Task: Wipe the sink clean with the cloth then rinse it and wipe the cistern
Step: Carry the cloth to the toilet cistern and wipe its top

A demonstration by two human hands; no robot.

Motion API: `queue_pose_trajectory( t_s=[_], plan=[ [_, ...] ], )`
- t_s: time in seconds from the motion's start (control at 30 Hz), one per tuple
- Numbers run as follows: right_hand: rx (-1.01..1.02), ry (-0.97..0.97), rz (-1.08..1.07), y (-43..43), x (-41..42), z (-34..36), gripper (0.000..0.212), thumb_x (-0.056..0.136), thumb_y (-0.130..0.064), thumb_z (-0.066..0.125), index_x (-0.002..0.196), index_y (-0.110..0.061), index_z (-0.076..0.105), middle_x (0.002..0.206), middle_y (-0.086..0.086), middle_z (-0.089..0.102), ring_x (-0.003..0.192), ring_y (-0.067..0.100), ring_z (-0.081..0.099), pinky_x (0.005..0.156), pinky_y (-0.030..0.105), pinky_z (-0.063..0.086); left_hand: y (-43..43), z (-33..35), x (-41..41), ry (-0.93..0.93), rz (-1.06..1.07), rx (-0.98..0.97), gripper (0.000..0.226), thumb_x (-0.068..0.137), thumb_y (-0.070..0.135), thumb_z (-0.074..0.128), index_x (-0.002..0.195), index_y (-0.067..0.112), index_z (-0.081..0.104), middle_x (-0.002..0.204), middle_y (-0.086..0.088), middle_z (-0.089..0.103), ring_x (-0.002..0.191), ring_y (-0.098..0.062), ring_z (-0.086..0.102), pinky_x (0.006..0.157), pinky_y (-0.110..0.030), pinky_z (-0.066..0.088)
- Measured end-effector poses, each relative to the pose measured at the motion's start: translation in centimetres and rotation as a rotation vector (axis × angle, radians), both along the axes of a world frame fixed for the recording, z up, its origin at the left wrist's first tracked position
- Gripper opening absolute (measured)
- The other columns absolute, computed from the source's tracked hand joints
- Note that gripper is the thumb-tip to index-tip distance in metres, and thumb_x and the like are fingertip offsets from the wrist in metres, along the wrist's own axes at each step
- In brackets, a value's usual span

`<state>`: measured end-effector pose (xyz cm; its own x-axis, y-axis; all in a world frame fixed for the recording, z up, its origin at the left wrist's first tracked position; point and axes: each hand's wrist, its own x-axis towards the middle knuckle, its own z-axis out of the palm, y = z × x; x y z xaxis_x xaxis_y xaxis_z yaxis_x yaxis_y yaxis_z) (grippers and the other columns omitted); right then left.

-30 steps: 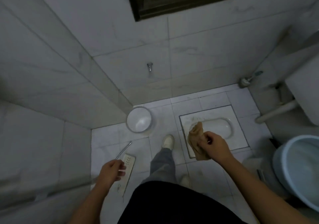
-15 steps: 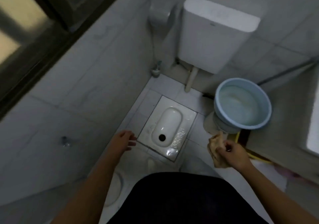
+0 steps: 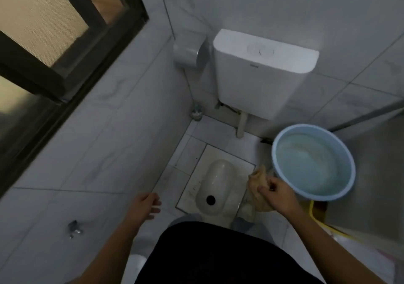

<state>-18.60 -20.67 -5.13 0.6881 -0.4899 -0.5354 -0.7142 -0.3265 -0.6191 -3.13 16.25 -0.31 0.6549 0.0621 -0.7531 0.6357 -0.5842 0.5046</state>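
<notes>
Cloth [image 3: 256,182] held in the right hand [image 3: 276,193]; left hand [image 3: 144,204] holds nothing.

The right hand's fingers curl round the bunched tan cloth, which hangs just off the near-left rim of the blue basin [image 3: 306,126] and over the right edge of the squat pan [image 3: 218,178]; whether the cloth touches the basin cannot be told. The left hand hangs well apart from the cloth, on the far side of the pan near the tiled wall, its fingers loosely bent and clear of everything. The white cistern [image 3: 262,73] is mounted on the wall beyond both hands, above the pan, with neither hand nor cloth touching it. The basin holds cloudy water.
</notes>
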Motion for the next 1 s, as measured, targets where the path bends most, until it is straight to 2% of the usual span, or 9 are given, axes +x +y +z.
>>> queue_pose_trajectory(
  t_s=[0.1, 0.17, 0.27, 0.4, 0.5, 0.6, 0.73, 0.87, 1.0],
  plan=[
    [-0.024, -0.084, 0.026, -1.5, 4.8, 2.0, 0.022, 0.086, -0.022, 0.071, 0.076, -0.006, 0.059, 0.063, 0.002, 0.053, 0.059, 0.016, 0.05, 0.052, 0.024, 0.034, 0.4, 0.4, 1.7, -0.004, 0.066, 0.011, 0.021, 0.1, 0.017, 0.053, 0.091, 0.004, 0.067, 0.102, -0.024, 0.074, 0.078, -0.031, 0.067, 0.069, -0.034, 0.05],
    [-0.03, -0.133, 0.036, -2.1, 7.5, 3.4, 0.018, 0.087, -0.023, 0.071, 0.075, -0.019, 0.057, 0.063, -0.004, 0.054, 0.06, 0.012, 0.051, 0.053, 0.025, 0.035, -0.1, 0.9, 3.9, -0.02, 0.076, 0.016, 0.02, 0.1, 0.016, 0.054, 0.091, 0.004, 0.067, 0.102, -0.024, 0.073, 0.076, -0.031, 0.066, 0.069, -0.033, 0.049],
    [-0.034, -0.193, -0.007, -2.3, 10.3, 4.7, 0.029, 0.085, -0.021, 0.072, 0.068, -0.029, 0.05, 0.06, -0.007, 0.052, 0.059, 0.012, 0.051, 0.054, 0.027, 0.036, -1.7, 1.0, 8.1, -0.036, 0.032, -0.009, 0.022, 0.101, 0.015, 0.052, 0.09, 0.004, 0.067, 0.101, -0.025, 0.072, 0.075, -0.03, 0.065, 0.066, -0.032, 0.048],
    [-0.052, -0.226, -0.141, -2.2, 13.2, 5.7, 0.013, 0.085, -0.023, 0.072, 0.078, -0.023, 0.061, 0.069, -0.001, 0.061, 0.065, 0.018, 0.057, 0.059, 0.028, 0.041, -5.8, 0.7, 15.3, -0.045, -0.114, -0.072, 0.026, 0.103, 0.015, 0.051, 0.087, 0.004, 0.067, 0.094, -0.021, 0.072, 0.075, -0.03, 0.065, 0.065, -0.032, 0.049],
    [-0.036, -0.31, -0.278, -1.7, 15.4, 8.1, 0.006, 0.087, -0.02, 0.07, 0.083, -0.022, 0.066, 0.071, -0.004, 0.063, 0.064, 0.008, 0.057, 0.061, 0.023, 0.045, -9.7, 0.8, 21.1, -0.056, -0.279, -0.119, 0.025, 0.102, 0.013, 0.051, 0.084, 0.005, 0.067, 0.09, -0.018, 0.071, 0.072, -0.028, 0.065, 0.064, -0.031, 0.049],
    [-0.083, -0.414, -0.376, -1.5, 17.6, 11.2, 0.006, 0.09, -0.02, 0.068, 0.084, -0.021, 0.066, 0.073, -0.001, 0.066, 0.062, 0.001, 0.055, 0.058, 0.014, 0.042, -13.8, 1.8, 25.8, -0.088, -0.449, -0.177, 0.023, 0.101, 0.012, 0.052, 0.083, 0.007, 0.067, 0.078, -0.008, 0.069, 0.064, -0.019, 0.063, 0.054, -0.023, 0.046],
    [-0.166, -0.461, -0.433, -1.6, 19.7, 14.7, 0.012, 0.094, -0.028, 0.062, 0.095, -0.018, 0.069, 0.083, 0.002, 0.071, 0.075, 0.013, 0.064, 0.066, 0.024, 0.048, -18.3, 3.5, 30.5, -0.128, -0.58, -0.234, 0.025, 0.1, 0.011, 0.051, 0.081, 0.009, 0.066, 0.076, -0.006, 0.068, 0.061, -0.017, 0.061, 0.042, -0.016, 0.041],
    [-0.229, -0.528, -0.423, -2.8, 20.8, 18.2, 0.016, 0.098, -0.025, 0.058, 0.101, -0.012, 0.067, 0.088, 0.009, 0.071, 0.082, 0.027, 0.066, 0.073, 0.038, 0.052, -21.6, 6.0, 32.7, -0.156, -0.647, -0.342, 0.024, 0.101, 0.012, 0.049, 0.083, 0.012, 0.064, 0.087, -0.012, 0.07, 0.065, -0.022, 0.062, 0.056, -0.027, 0.04],
    [-0.282, -0.609, -0.361, -5.4, 21.7, 23.0, 0.011, 0.099, -0.022, 0.057, 0.103, -0.018, 0.066, 0.09, 0.001, 0.07, 0.079, 0.017, 0.067, 0.071, 0.032, 0.053, -25.3, 10.8, 33.4, -0.293, -0.707, -0.451, 0.023, 0.102, 0.014, 0.05, 0.084, 0.015, 0.064, 0.085, -0.006, 0.072, 0.066, -0.021, 0.064, 0.061, -0.028, 0.043]
  ],
)
